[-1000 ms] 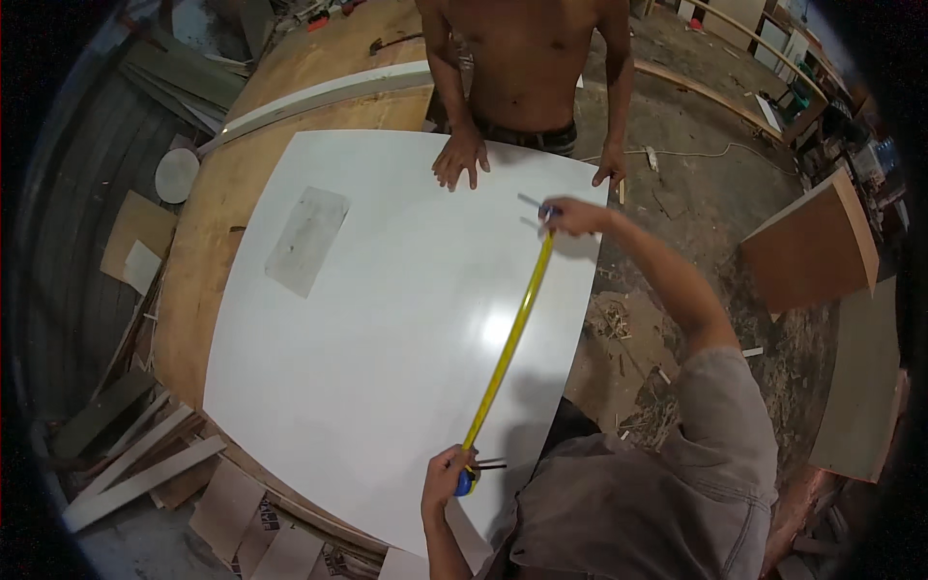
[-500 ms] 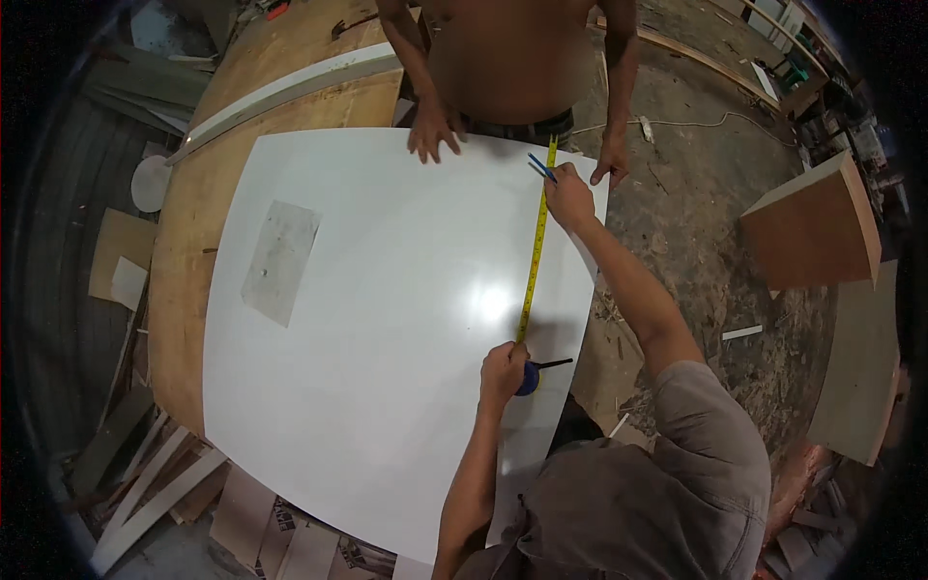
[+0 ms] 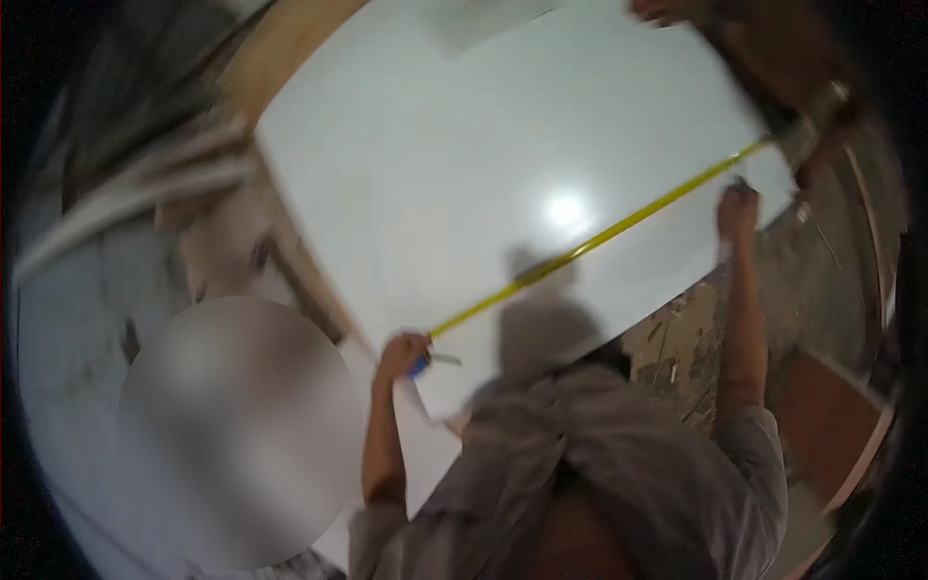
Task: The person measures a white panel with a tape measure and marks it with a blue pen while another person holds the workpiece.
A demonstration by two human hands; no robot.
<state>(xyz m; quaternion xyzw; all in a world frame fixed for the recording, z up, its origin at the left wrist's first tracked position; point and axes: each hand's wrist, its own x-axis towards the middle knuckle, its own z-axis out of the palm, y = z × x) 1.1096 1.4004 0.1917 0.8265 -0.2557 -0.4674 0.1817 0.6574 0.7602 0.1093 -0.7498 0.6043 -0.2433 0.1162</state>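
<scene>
A tape measure with a blue case point(image 3: 420, 366) sits in my closed left hand point(image 3: 394, 357), near the left edge of the white board point(image 3: 406, 193). Its yellow blade point(image 3: 619, 228) runs out long and straight across the board toward the upper right. Beside the case a thin dark stick point(image 3: 446, 360) juts out; I cannot tell what it is. My right hand point(image 3: 739, 213) is closed near the board's right end, just below the blade. A blurred pen point(image 3: 740, 182) shows at its fingertips.
At the top, another person's hand point(image 3: 661, 10) is at the board's far edge. A reddish-brown wooden box point(image 3: 831, 425) stands at lower right. Long strips of wood point(image 3: 145, 193) lie to the left. A grey patch point(image 3: 493, 21) lies on the board.
The view has swung, so the board appears turned. My hands are further apart, and a longer stretch of tape shows between them. Blur covers much of the scene.
</scene>
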